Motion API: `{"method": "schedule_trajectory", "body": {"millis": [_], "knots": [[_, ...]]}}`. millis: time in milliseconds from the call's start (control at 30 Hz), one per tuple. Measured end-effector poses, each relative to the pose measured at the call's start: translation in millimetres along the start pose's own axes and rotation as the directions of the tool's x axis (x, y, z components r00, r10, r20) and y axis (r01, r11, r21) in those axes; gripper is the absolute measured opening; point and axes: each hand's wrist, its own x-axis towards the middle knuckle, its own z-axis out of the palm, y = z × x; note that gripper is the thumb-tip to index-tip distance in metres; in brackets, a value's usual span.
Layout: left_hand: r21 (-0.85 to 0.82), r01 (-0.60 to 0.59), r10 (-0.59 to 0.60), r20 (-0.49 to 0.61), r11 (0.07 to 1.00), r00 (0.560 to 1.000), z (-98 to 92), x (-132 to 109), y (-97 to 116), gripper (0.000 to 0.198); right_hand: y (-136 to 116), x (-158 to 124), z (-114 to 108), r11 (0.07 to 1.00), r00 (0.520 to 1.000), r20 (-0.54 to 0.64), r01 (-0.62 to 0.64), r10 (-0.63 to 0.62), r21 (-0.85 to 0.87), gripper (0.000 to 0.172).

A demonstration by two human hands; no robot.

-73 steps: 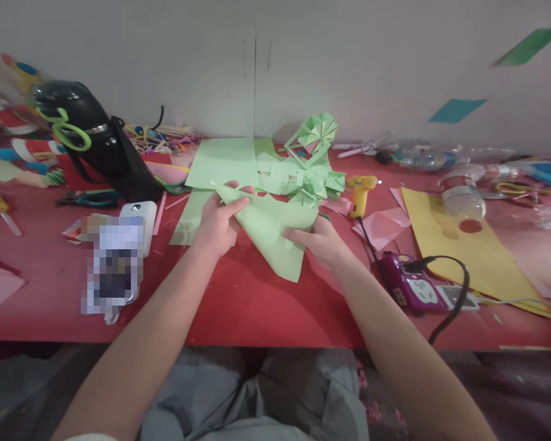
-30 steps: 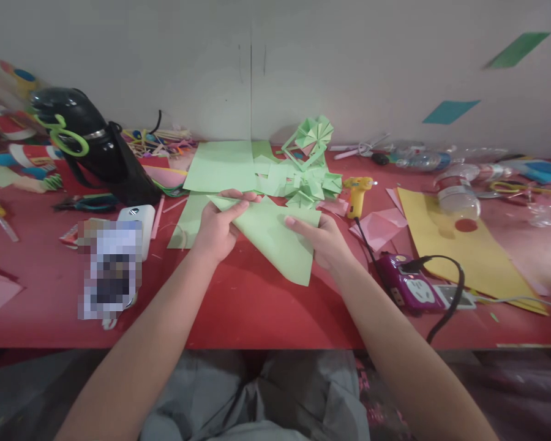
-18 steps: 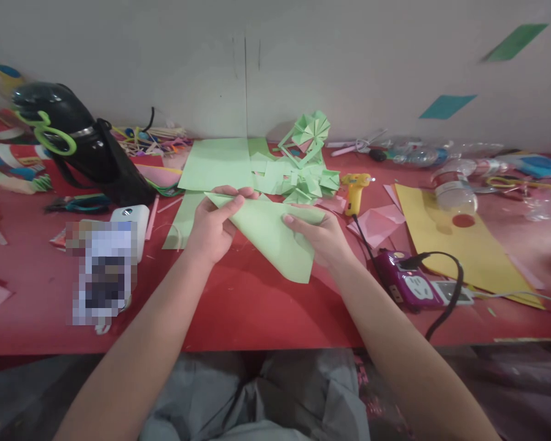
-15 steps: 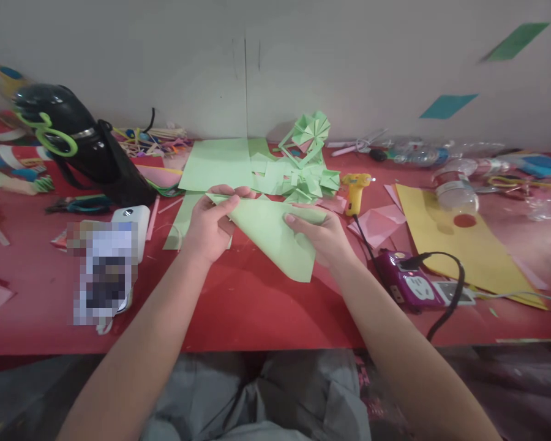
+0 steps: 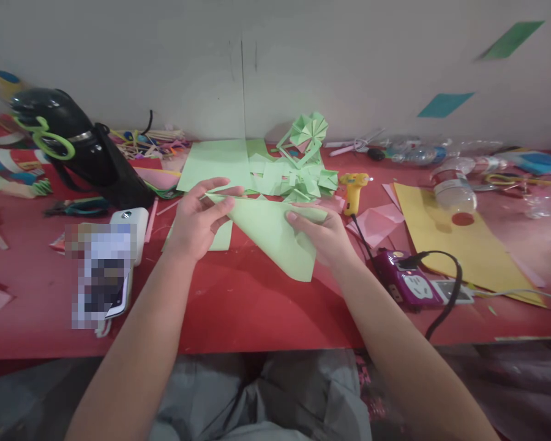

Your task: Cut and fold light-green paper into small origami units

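Observation:
A folded sheet of light green paper is held just above the red table in front of me. My left hand pinches its upper left corner between thumb and fingers. My right hand grips its right edge, thumb on top. Behind the sheet lie flat green sheets and a heap of folded green paper shapes.
A yellow glue gun and a purple power strip with a black cable lie right of my hands. Further right are a yellow sheet, pink paper and a plastic bottle. A black bag and a white device stand left.
The green sheet has been turned and flattened a little; my left hand has shifted slightly left along its upper corner, fingers looser. My right hand keeps its hold on the right edge.

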Motion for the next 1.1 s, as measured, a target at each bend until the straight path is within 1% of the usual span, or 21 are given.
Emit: {"method": "schedule_trajectory", "body": {"millis": [67,167,300,467,600,733,1100], "knots": [[0.034,0.014,-0.015,0.019,0.999,1.0,-3.7,0.2,2.6,0.037,-0.3,0.6,-1.2,1.0,1.0,-0.018,-0.003,0.003,-0.011,0.031],[0.074,0.006,-0.007,0.02,0.997,1.0,-8.7,1.2,4.8,0.03,-0.8,1.0,-2.7,1.0,0.999,-0.048,0.0,-0.001,-0.029,0.033],[0.101,-0.016,0.017,-0.012,0.995,1.0,-11.9,2.4,5.2,0.026,-2.0,0.5,-2.9,1.0,0.999,-0.038,0.013,-0.013,-0.023,0.032],[0.084,-0.046,0.048,-0.02,0.995,0.999,-12.8,3.0,5.4,0.017,-3.0,-0.1,-2.4,0.999,0.999,-0.032,0.028,-0.029,-0.032,0.032],[0.101,-0.051,0.054,-0.037,0.994,0.998,-13.9,3.8,5.2,0.019,-2.7,-0.1,-2.9,0.998,0.999,-0.024,0.037,-0.038,-0.05,0.034],[0.078,-0.063,0.066,-0.035,0.995,0.997,-14.8,4.3,4.5,0.016,-2.3,0.1,-3.5,0.996,0.999,-0.032,0.04,-0.042,-0.074,0.035],[0.092,-0.063,0.068,-0.052,0.994,0.996,-16.4,3.5,9.0,0.015,-3.3,-0.7,-3.9,0.998,1.0,-0.025,0.018,-0.019,-0.06,0.033]]}}
